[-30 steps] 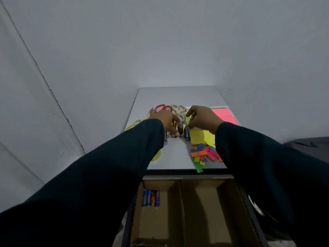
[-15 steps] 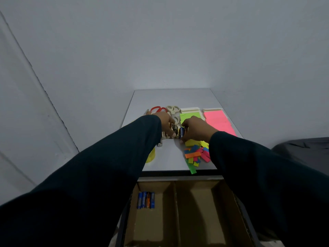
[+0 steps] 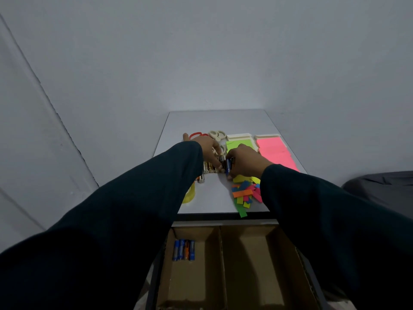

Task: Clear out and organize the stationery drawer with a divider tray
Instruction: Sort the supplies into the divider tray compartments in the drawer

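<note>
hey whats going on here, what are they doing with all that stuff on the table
A person is sorting stationery from a small white table into a cardboard divider tray in the open drawer below. Both hands are at a cluster of loose batteries: the right hand has its grip on a blue battery, and the left hand is gathering others. Four batteries already lie in the tray's left compartment. Scissors, sticky notes and coloured paper flags are still on the table.
</note>
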